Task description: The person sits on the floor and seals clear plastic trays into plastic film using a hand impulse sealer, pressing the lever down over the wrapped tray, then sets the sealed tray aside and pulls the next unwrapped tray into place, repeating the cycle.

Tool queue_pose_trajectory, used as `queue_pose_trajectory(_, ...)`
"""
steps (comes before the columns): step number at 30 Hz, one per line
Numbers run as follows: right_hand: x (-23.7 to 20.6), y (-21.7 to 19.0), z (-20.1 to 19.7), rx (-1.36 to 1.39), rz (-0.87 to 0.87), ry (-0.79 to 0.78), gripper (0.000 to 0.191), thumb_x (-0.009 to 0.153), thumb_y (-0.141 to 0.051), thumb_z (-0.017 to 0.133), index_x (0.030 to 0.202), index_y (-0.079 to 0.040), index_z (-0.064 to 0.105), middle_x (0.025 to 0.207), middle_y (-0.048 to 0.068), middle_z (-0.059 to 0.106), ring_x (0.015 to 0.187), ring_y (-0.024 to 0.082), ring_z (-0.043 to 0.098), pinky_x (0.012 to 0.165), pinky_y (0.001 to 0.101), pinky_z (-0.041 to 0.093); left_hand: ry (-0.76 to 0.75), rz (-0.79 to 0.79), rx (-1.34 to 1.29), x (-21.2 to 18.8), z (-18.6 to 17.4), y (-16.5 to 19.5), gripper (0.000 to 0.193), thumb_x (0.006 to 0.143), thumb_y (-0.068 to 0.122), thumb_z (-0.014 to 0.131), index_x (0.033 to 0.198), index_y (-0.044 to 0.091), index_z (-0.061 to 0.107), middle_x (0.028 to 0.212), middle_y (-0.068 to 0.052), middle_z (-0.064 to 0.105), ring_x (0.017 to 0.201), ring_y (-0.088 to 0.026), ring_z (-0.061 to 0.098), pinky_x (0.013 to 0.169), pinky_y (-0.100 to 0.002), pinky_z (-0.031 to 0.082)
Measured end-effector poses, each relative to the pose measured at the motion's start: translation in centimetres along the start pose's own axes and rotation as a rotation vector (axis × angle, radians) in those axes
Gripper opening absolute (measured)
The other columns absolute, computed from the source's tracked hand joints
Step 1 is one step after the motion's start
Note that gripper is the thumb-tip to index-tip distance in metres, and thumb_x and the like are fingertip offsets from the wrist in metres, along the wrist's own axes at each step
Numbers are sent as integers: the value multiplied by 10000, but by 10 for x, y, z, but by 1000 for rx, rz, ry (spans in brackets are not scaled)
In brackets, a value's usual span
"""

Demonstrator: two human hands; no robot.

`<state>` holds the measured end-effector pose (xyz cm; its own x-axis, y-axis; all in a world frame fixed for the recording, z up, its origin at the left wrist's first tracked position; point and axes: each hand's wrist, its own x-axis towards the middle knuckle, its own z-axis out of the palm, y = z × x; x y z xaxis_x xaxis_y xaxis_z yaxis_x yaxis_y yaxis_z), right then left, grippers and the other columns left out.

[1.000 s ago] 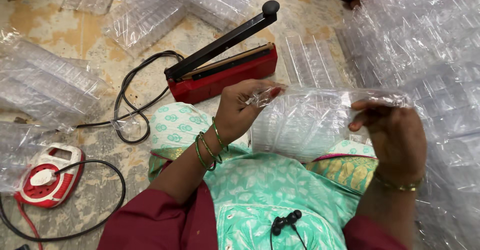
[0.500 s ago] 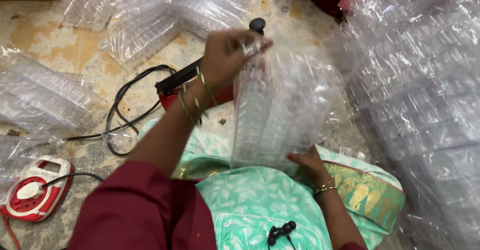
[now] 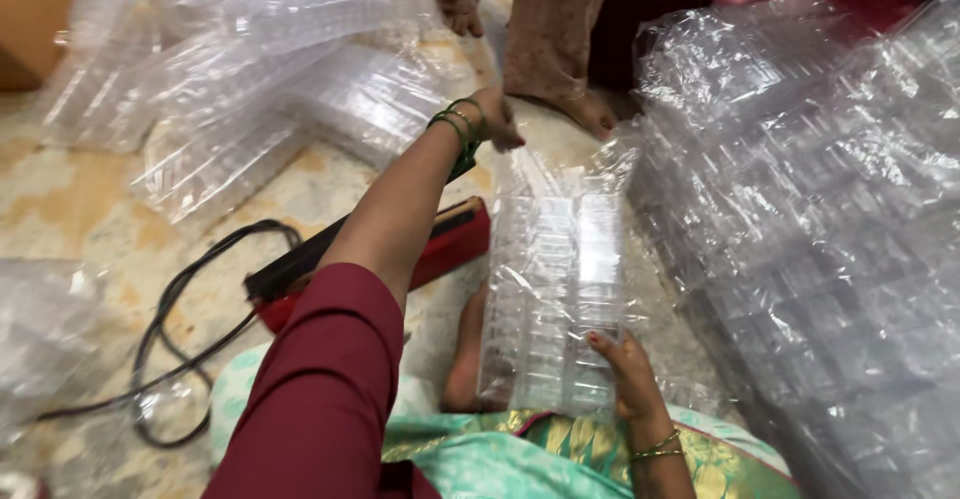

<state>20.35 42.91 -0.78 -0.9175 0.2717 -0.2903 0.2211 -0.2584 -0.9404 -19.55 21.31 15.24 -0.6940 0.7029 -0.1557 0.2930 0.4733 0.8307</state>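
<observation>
Two hands hold our clear bagged pack (image 3: pixel 555 289) lengthwise: left hand (image 3: pixel 495 119) far end, right hand (image 3: pixel 625 364) near end, fingers closed on it.

Hands: two, left (image 3: pixel 497 119), right (image 3: pixel 622 364). Held pack (image 3: pixel 555 289) of clear trays: one. Red sealer (image 3: pixel 400 254): one. Black cable (image 3: pixel 190 309): one. Bystander's feet (image 3: pixel 590 109), far: two. Tray heaps: far left (image 3: pixel 260 79), right (image 3: pixel 810 239).
</observation>
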Motion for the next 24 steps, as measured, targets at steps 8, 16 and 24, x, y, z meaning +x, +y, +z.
queue_pose_trajectory(8, 28, 18, -3, 125, 322, -109, 503, 852, -231, 766, 1283, -19, 615, 1078, 57, 680, 990, 197, 643, 823, 401, 542, 3, -514, 291, -6, -24, -51, 443, 786, 446, 876, 965, 51, 789, 975, -93, 766, 861, -228, 694, 800, -400, 558)
queue_pose_trajectory(16, 36, 33, 23, 127, 214, -125, 505, 844, -197, 747, 1307, -40, 621, 1102, 56, 731, 1054, 167, 679, 913, 331, 560, 227, -553, -354, -46, -14, -125, 301, 839, 278, 810, 955, 5, 757, 960, -144, 741, 815, -265, 657, 722, -417, 535)
queue_pose_trajectory(24, 29, 8, -4, -162, 47, -148, 594, 865, -246, 751, 1346, 56, 580, 1117, 76, 734, 1069, 166, 660, 996, 344, 481, 68, -396, 293, -47, -3, -95, 303, 826, 274, 760, 1033, 53, 773, 1052, -141, 768, 930, -258, 707, 834, -403, 559)
